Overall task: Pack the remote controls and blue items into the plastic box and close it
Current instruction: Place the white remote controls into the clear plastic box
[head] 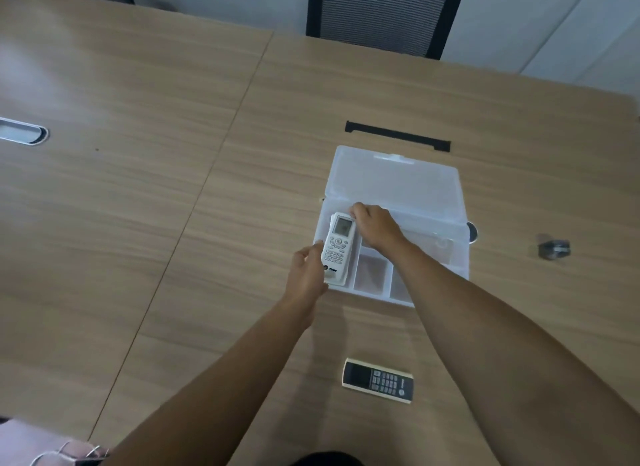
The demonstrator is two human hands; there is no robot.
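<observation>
A clear plastic box (457,257) lies on the wooden table with its lid (394,185) folded flat behind it. A white remote control (338,247) lies lengthwise in the box's left compartment. My left hand (309,269) grips the remote's lower left side. My right hand (375,228) pinches its top right corner beside the screen. A black remote control (378,380) lies on the table nearer to me, between my forearms. No blue item is visible.
Two smaller compartments (372,275) of the box hold nothing that I can see. A small dark object (553,249) sits on the table to the right. A black cable slot (397,136) lies behind the lid, and an office chair (381,15) stands beyond the table.
</observation>
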